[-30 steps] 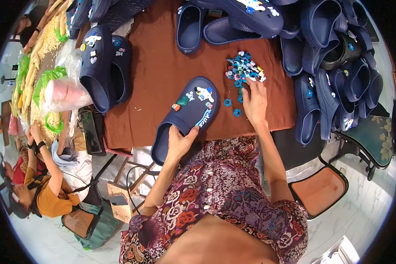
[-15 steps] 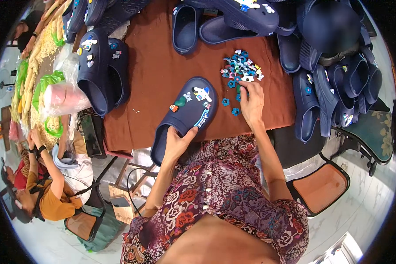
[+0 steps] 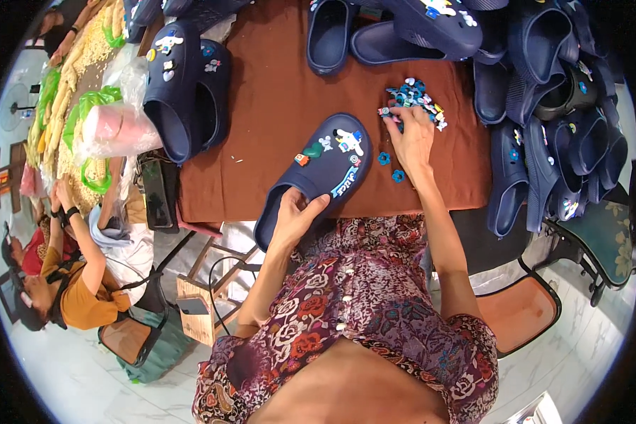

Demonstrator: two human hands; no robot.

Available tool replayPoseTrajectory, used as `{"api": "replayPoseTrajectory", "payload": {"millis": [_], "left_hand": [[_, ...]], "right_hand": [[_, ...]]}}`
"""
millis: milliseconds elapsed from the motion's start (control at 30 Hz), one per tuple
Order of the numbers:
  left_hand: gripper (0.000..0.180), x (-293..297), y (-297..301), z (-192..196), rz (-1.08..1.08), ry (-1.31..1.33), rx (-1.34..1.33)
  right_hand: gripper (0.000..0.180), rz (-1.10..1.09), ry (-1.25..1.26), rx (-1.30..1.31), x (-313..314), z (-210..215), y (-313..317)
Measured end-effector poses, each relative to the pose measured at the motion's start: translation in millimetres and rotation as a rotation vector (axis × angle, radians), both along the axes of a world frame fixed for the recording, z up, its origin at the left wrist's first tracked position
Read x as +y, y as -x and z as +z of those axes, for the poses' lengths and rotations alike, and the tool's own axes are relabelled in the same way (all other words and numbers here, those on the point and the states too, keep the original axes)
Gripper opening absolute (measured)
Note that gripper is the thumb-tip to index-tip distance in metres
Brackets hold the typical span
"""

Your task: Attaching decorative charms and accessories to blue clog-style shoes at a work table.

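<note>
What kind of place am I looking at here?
Probably a small informal workshop: piled navy clogs, loose charms heaped on a brown cloth, and another person busy at a neighbouring surface.

Some sort of workroom, I'd say: navy clogs (image 3: pixel 537 159) heaped off beyond the right hand (image 3: pixel 413 141), loose charms (image 3: pixel 413 92) by its fingertips, another person (image 3: pixel 88 300) at work well left of the left hand (image 3: pixel 298 215).
</note>
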State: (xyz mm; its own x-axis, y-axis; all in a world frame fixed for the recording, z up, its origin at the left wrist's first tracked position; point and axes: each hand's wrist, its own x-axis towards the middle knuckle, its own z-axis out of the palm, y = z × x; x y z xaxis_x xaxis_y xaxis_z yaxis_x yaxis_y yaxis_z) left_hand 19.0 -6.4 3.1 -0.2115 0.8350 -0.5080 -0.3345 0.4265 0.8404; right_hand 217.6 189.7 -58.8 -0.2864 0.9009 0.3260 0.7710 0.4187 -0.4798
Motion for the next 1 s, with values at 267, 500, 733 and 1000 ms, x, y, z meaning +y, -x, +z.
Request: {"api": "replayPoseTrajectory", "payload": {"millis": [267, 500, 733, 1000], "left_hand": [[0.043, -2.4, 8.9, -20.8, -0.010, -0.029, -0.071], [0.037, -0.1, 2.5, -8.4, 0.090, -0.044, -0.098], [0.041, 7.6, 5.6, -5.5, 0.134, -0.090, -0.119], [0.035, 11.4, 4.7, 2.6, 0.152, -0.034, -0.078]], "right_hand": [[0.021, 0.030, 0.032, 0.096, -7.7, 10.2, -5.0], [0.018, 0.085, 0.232, 0.298, -46.6, 27.4, -2.6], [0.010, 0.171, 0.223, 0.271, -46.8, 24.2, 9.5], [0.017, 0.320, 0.066, 0.194, -28.7, 13.1, 24.0]]}}
